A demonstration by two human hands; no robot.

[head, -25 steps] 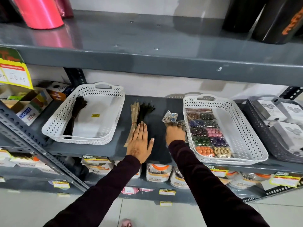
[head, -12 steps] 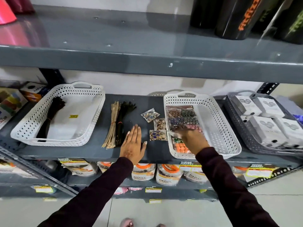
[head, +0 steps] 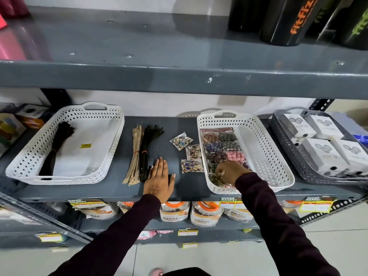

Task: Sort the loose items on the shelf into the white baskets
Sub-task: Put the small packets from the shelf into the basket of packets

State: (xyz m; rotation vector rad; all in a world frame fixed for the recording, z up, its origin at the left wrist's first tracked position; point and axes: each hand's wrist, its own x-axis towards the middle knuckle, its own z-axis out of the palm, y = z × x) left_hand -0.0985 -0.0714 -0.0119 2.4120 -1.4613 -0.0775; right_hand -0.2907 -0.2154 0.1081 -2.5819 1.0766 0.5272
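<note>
While the right hand [head: 227, 172] reaches into the near left corner of the right-hand white perforated plastic basket [head: 264, 156], its fingers curl down around a small clear packet of gold-toned beads [head: 216, 179], apparently to set it with the matching stock. That basket already holds a flat sheet of coloured beads in clear blister rows [head: 221, 146] along its left side, so bead goods are evidently grouped here. Whether the fingers have let go of the packet cannot be told from this view.

The left hand [head: 159, 176] lies flat, fingers together and extended, palm down on the grey metal shelf [head: 179, 188], just beside the near ends of the loose bundles. It carries nothing; the posture suggests bracing.

Three more clear packets of gold and blue beads [head: 189, 154] remain loose on the shelf, between the left hand and the right basket. Judged by type, these belong in the right basket.

A tan bundle of thin strips [head: 136, 154] and a black bundle of thin strips [head: 146, 150] lie side by side, touching, left of the packets. The left-hand white perforated plastic basket [head: 111, 148] already contains one similar black bundle [head: 56, 148], so it is the likely destination.

The task is partly complete.
</note>
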